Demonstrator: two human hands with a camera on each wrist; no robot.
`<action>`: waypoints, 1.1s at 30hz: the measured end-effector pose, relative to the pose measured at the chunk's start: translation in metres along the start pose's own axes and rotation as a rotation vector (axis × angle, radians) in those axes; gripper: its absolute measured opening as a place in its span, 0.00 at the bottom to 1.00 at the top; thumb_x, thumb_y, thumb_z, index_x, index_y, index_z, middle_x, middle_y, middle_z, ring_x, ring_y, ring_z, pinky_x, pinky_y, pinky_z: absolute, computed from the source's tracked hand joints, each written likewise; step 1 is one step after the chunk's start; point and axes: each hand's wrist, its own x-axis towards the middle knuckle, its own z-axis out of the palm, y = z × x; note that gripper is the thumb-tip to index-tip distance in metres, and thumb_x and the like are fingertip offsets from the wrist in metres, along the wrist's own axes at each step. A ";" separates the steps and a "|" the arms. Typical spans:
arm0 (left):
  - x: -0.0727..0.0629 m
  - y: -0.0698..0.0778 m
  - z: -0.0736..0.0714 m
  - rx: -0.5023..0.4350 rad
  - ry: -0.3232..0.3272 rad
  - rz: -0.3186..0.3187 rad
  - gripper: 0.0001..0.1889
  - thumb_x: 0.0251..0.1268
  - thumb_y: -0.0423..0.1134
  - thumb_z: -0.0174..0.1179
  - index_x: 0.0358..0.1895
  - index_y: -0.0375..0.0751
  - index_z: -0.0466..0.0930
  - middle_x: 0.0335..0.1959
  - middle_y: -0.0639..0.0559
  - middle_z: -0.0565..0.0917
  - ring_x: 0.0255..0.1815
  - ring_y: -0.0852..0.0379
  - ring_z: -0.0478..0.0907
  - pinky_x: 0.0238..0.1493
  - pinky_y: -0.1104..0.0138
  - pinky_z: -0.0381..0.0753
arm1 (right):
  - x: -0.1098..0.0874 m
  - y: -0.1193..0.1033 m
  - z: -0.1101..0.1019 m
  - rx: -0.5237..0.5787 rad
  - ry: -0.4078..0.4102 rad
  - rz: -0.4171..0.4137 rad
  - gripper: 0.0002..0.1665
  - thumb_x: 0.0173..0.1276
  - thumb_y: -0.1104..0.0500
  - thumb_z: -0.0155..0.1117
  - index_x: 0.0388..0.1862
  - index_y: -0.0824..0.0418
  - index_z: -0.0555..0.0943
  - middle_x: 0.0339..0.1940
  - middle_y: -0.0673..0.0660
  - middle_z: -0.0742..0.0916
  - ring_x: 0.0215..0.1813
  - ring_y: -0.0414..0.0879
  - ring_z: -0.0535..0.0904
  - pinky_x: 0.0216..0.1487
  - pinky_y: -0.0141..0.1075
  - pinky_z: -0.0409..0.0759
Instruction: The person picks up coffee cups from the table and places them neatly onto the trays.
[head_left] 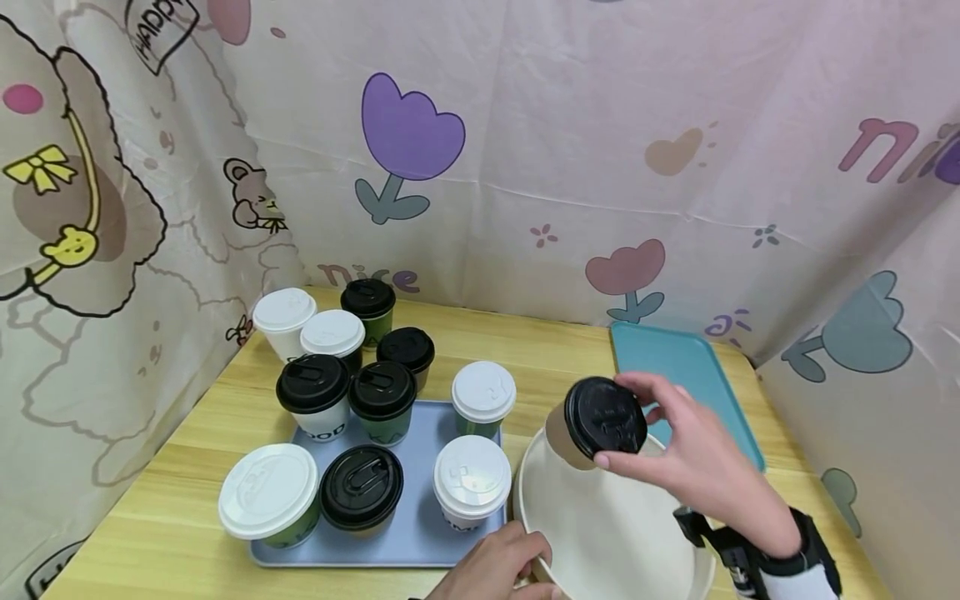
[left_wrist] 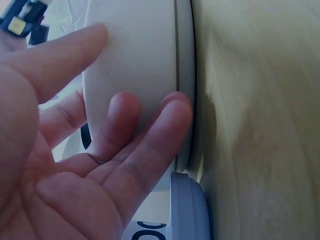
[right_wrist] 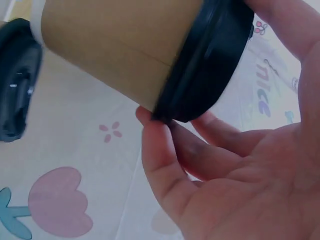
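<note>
My right hand (head_left: 693, 450) grips a brown paper coffee cup (head_left: 567, 436) by the edge of its black lid (right_wrist: 207, 60). Thumb and fingers sit on opposite sides of that lid, and the cup is tilted above a round cream tray (head_left: 600, 533) with a raised rim. At the tray's near left side is my left hand (head_left: 498, 562); its fingers (left_wrist: 150, 155) lie loosely bent against the outer wall, holding nothing. Left of the tray, a blue-grey rectangular tray (head_left: 420, 533) bears several lidded paper cups, among them a white-lidded cup (head_left: 471, 479) and a black-lidded cup (head_left: 362, 492).
More lidded cups stand behind the blue-grey tray, including a white-lidded one (head_left: 285, 317) and a black-lidded one (head_left: 367, 304). A teal tray (head_left: 690, 367) lies at the back right of the wooden table (head_left: 540, 350). Printed cloth (head_left: 525, 150) hangs behind and at both sides.
</note>
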 end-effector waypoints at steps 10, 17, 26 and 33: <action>0.000 -0.001 -0.002 0.020 0.021 0.043 0.07 0.68 0.47 0.70 0.42 0.53 0.82 0.32 0.60 0.72 0.32 0.67 0.68 0.33 0.70 0.69 | -0.031 -0.003 0.005 -0.009 -0.006 0.093 0.51 0.52 0.34 0.82 0.71 0.48 0.72 0.53 0.49 0.81 0.48 0.46 0.77 0.40 0.39 0.79; 0.001 -0.003 -0.002 0.025 0.017 0.044 0.07 0.68 0.47 0.70 0.42 0.52 0.82 0.31 0.60 0.72 0.31 0.67 0.67 0.32 0.70 0.68 | -0.035 -0.002 0.029 0.064 -0.077 0.169 0.51 0.50 0.33 0.82 0.70 0.47 0.73 0.60 0.51 0.80 0.49 0.47 0.75 0.38 0.39 0.78; 0.004 -0.015 0.001 0.018 0.012 0.103 0.10 0.68 0.54 0.69 0.41 0.56 0.81 0.32 0.64 0.72 0.32 0.70 0.67 0.33 0.73 0.69 | -0.033 0.002 0.069 0.068 -0.028 0.130 0.49 0.49 0.38 0.85 0.66 0.55 0.76 0.60 0.53 0.80 0.52 0.45 0.78 0.49 0.42 0.83; -0.001 -0.004 -0.001 -0.016 0.009 0.053 0.07 0.68 0.46 0.70 0.41 0.54 0.81 0.32 0.61 0.73 0.32 0.68 0.68 0.33 0.71 0.69 | -0.030 0.002 0.084 0.046 -0.032 0.139 0.38 0.53 0.41 0.84 0.58 0.55 0.79 0.56 0.51 0.80 0.57 0.45 0.76 0.54 0.45 0.79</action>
